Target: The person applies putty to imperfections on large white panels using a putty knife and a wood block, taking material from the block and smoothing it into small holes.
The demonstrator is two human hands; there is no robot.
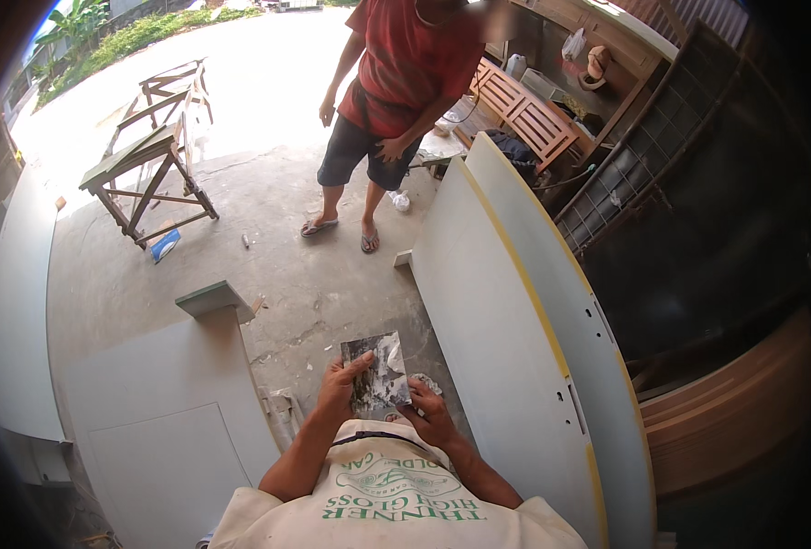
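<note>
Between my two hands is a thin, roughly square sheet (380, 377), dark with white smears, which looks like used sandpaper. My left hand (340, 388) grips its left side, the thumb lying across the top face. At the lower right edge, my right hand (433, 415) pinches the sheet with curled fingers. Just beyond the right hand, partly hidden, is a crumpled whitish thing (426, 383). Light grey door panels with yellow edges (495, 295) stand at my right. A pale panel (165, 405) lies at my left.
A person in a red shirt (412, 75) stands ahead on the concrete floor (289, 274). Wooden trestles (144, 158) are at the upper left. A small board (214, 299) rests at the pale panel's end. A slatted wooden bench (525, 113) and a wire-mesh frame (652, 151) are at the upper right.
</note>
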